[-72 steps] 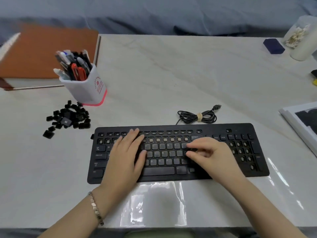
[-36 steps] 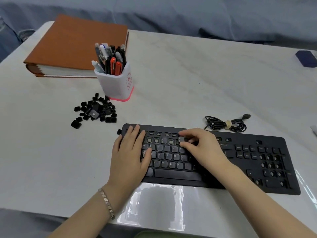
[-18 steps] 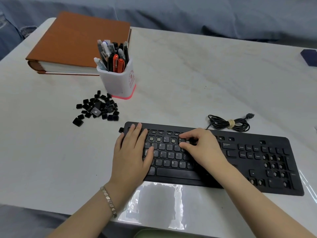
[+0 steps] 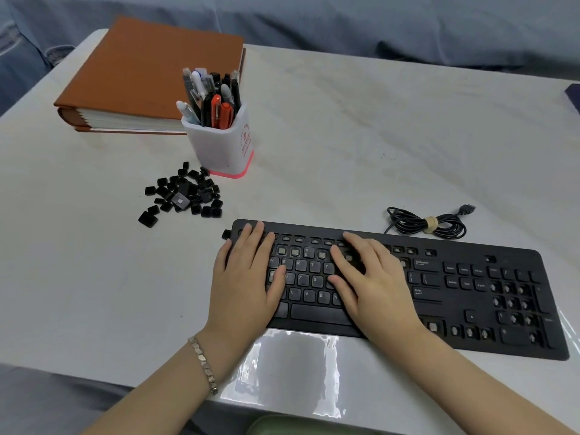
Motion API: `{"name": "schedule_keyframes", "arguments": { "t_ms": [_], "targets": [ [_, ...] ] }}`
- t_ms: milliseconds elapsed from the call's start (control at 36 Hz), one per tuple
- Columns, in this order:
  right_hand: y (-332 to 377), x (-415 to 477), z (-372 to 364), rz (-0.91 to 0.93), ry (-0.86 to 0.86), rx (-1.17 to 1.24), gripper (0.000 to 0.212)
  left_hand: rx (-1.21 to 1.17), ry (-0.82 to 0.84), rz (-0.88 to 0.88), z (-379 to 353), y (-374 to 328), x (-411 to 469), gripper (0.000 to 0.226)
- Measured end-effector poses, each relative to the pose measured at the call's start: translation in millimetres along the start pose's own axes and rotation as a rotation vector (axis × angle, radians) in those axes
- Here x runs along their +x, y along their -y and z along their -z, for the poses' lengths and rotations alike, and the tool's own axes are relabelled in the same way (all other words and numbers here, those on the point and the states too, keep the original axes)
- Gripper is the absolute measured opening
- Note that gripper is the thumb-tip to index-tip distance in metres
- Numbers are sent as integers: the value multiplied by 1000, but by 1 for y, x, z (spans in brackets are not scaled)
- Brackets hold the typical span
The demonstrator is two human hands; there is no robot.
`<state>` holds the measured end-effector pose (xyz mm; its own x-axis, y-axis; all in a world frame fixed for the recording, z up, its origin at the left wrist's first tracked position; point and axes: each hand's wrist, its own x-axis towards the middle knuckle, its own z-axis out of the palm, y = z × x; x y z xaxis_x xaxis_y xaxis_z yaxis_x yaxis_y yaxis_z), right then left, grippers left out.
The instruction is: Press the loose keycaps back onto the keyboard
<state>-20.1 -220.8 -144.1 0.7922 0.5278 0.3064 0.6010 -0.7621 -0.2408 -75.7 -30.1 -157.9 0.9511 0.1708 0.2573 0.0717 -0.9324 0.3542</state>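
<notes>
Legends W, E, R, T, Y and C, V, B read clearly on the black keyboard, with Backspace and Enter further right. It lies near the table's front edge, long axis left to right. Left hand lies flat on its left end, fingers together. Right hand lies flat mid-board, fingers spread, holding nothing. Loose keycaps sit heaped beyond the left end, just before the pen cup, whose red print is unreadable.

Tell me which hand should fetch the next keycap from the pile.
Probably left. The left hand rests on the keyboard's left end, nearest the keycap pile; the right hand lies farther right, mid-keyboard.
</notes>
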Motion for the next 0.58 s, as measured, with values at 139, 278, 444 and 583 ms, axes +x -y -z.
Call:
{"name": "schedule_keyframes", "arguments": {
  "t_ms": [139,278,444,583],
  "targets": [
    [2,-4,-3,-32,-18,39,43,-4,18,6,-1,0,0,51],
    [3,4,4,-76,-30,70,35,-52,51,9,4,-1,0,50],
    [-3,31,5,-173,58,254,38,-333,-38,123,29,19,14,33],
    [-8,45,3,-172,141,274,25,-302,81,255,46,56,35,34]
  ]
}}
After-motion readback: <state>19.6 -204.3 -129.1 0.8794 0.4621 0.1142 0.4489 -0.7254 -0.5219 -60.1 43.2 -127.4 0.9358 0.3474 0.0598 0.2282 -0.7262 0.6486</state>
